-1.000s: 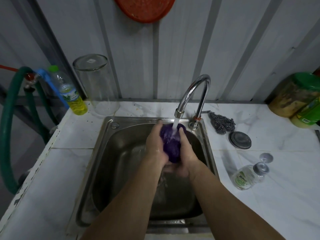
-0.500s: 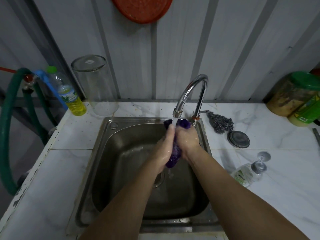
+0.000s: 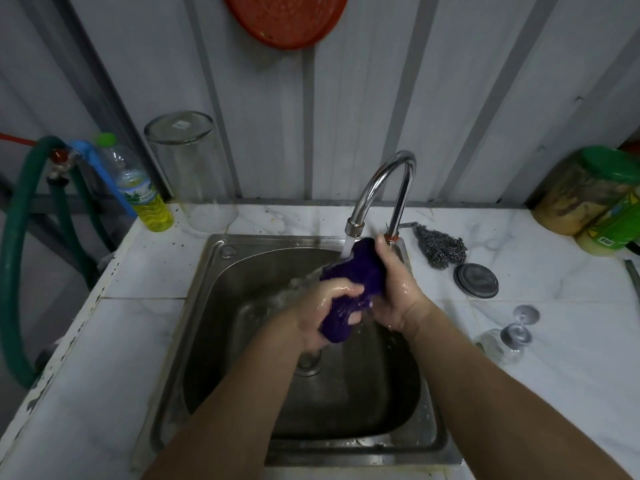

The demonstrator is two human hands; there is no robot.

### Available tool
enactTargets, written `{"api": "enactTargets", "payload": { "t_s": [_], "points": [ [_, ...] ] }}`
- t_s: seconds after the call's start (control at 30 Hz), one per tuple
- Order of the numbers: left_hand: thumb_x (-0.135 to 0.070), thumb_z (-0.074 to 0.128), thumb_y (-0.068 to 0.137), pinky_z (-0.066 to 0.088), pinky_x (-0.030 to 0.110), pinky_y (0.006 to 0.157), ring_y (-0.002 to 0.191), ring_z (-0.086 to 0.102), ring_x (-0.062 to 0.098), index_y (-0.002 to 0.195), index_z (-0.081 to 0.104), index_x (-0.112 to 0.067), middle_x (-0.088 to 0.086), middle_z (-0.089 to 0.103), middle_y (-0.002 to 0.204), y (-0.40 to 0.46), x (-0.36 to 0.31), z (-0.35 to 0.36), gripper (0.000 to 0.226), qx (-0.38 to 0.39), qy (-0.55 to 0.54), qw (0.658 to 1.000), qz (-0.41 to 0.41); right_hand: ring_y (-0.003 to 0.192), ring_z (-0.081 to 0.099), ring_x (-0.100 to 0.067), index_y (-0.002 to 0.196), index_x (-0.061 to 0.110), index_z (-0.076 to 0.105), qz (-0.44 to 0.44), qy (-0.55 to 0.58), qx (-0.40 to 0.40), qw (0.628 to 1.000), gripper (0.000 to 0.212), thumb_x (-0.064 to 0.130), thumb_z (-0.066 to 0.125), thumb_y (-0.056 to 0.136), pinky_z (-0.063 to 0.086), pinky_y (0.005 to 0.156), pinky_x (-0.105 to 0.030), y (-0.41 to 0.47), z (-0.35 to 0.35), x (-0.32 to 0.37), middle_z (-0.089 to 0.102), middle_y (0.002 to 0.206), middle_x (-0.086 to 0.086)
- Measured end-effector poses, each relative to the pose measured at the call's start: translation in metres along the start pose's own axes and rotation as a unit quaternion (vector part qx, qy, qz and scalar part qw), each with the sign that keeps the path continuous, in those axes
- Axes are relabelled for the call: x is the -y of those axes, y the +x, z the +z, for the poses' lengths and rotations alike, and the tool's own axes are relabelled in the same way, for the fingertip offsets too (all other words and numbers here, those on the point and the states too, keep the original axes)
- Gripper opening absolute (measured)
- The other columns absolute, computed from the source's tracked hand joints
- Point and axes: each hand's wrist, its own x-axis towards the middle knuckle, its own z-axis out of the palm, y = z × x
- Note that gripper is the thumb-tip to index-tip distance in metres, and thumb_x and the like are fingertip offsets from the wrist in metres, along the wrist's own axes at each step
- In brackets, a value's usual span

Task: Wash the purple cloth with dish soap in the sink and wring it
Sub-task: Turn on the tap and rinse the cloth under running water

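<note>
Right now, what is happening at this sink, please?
A person is rinsing a bunched purple cloth over the stainless steel sink. Water runs from the curved chrome tap onto the cloth's upper end. The left hand grips the lower part and the right hand holds the upper part, both wet. A plastic bottle of yellow liquid stands on the white counter at the back left, untouched.
</note>
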Motion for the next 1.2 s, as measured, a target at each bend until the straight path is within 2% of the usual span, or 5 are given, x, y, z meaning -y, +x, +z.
{"api": "enactTargets", "payload": {
  "t_s": [0.13, 0.33, 0.67, 0.9, 1.2],
  "points": [
    [-0.032, 0.078, 0.076, 0.039, 0.019, 0.043, 0.048, 0.055, 0.01, 0.088, 0.078, -0.009, 0.003, 0.063, 0.079, 0.004, 0.004, 0.002, 0.026, 0.029, -0.123, 0.99, -0.065, 0.117, 0.063, -0.036, 0.115, 0.009, 0.073, 0.015, 0.101, 0.051, 0.993, 0.068, 0.062, 0.079, 0.073, 0.042, 0.113, -0.054, -0.007, 0.013, -0.022, 0.071, 0.119, -0.017],
    [-0.033, 0.085, 0.063, 0.042, 0.023, 0.054, 0.051, 0.054, 0.009, 0.092, 0.072, -0.016, 0.003, 0.063, 0.073, 0.013, 0.013, 0.0, 0.036, -0.071, 0.149, 0.982, -0.095, 0.059, 0.071, -0.026, 0.098, 0.01, 0.061, -0.037, -0.055, -0.084, 0.994, 0.03, 0.007, 0.076, 0.071, 0.061, 0.058, -0.037, -0.001, 0.026, 0.007, 0.071, 0.065, -0.01],
    [-0.044, 0.064, 0.087, 0.059, 0.034, 0.072, 0.077, 0.071, 0.023, 0.098, 0.069, -0.019, 0.001, 0.072, 0.081, 0.03, 0.014, 0.014, 0.028, -0.33, 0.606, 0.723, 0.023, 0.084, 0.071, -0.034, 0.094, 0.018, 0.063, -0.092, -0.253, -0.303, 0.914, 0.006, 0.021, 0.067, 0.091, 0.06, 0.065, -0.039, 0.018, 0.043, 0.006, 0.071, 0.088, -0.014],
    [-0.027, 0.082, 0.083, 0.063, 0.032, 0.07, 0.101, 0.075, 0.029, 0.119, 0.061, -0.021, 0.015, 0.072, 0.121, 0.012, 0.006, -0.006, 0.042, -0.211, 0.03, 0.969, 0.123, 0.102, 0.073, -0.039, 0.121, 0.01, 0.06, -0.063, 0.064, -0.188, 0.978, 0.055, 0.045, 0.079, 0.083, 0.059, 0.09, -0.058, 0.004, 0.038, 0.013, 0.072, 0.115, -0.018],
    [-0.042, 0.068, 0.093, 0.057, 0.031, 0.047, 0.058, 0.076, 0.025, 0.101, 0.072, -0.007, 0.012, 0.079, 0.079, 0.035, -0.017, -0.002, 0.036, -0.373, -0.212, 0.902, 0.054, 0.102, 0.064, -0.003, 0.111, 0.028, 0.063, -0.382, -0.371, -0.147, 0.834, 0.014, 0.026, 0.053, 0.101, 0.052, 0.086, -0.013, -0.045, 0.052, -0.041, 0.067, 0.109, 0.006]
  ]
}}
